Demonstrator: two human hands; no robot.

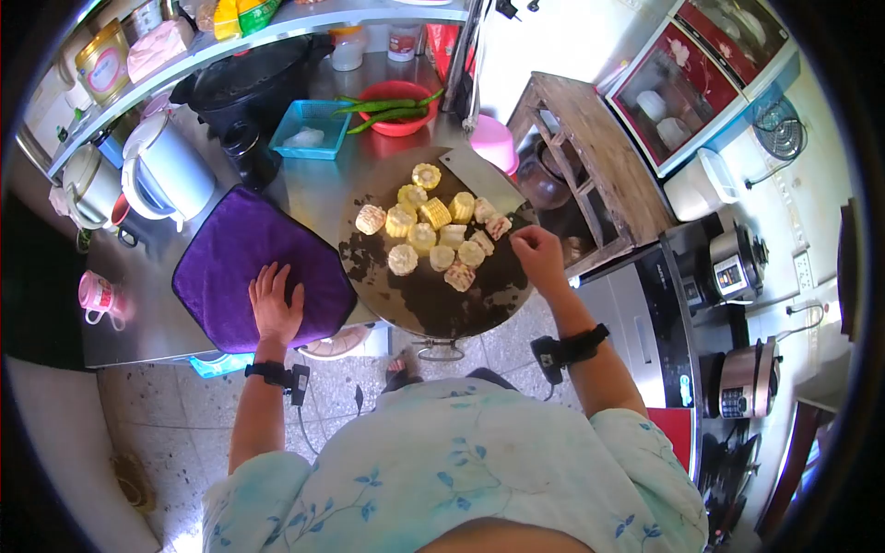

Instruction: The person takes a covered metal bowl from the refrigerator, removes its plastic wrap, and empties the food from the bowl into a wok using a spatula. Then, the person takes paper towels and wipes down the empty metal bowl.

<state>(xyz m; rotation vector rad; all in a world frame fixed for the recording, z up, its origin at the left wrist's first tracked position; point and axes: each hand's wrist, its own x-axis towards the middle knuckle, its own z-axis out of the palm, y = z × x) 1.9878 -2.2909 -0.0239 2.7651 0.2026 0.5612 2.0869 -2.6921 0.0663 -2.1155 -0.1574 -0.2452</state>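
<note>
My left hand lies flat, fingers spread, on a purple cloth on the steel counter. My right hand is closed at the right edge of a round chopping board; what its fingers hold, if anything, is hidden. Just beyond it, a cleaver rests on the board with its broad blade toward the back. Cut corn pieces are grouped on the board, mostly yellow, a few with reddish kernels. The nearest reddish corn piece sits just left of my right hand.
Behind the board stand a red bowl with green chilies, a blue basket and a black pot. A kettle and pink cup are at left. A wooden cabinet stands at right.
</note>
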